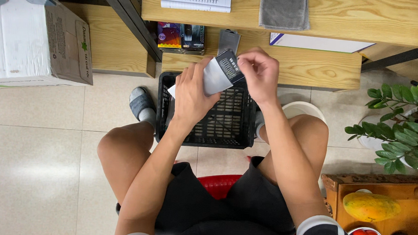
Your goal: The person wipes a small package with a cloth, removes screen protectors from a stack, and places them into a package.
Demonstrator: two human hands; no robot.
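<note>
In the head view, the person sits on a red stool (219, 184) with knees apart, both hands raised over a black plastic crate (204, 117) that stands on the tiled floor between the feet. The left hand (192, 94) is curled around a small flat packet (219, 74), grey-white with a dark printed end, its fingers wrapped behind the lower part and the thumb lying across the front. The right hand (260, 73) is pinched together on the packet's dark upper corner, thumb and forefinger closed on the edge, the other fingers folded in. The packet is tilted, held just above the crate's far rim, in front of a low wooden shelf (291, 64) where more small packets (180, 36) stand. A potted plant (405, 121) stands well to the right.
</note>
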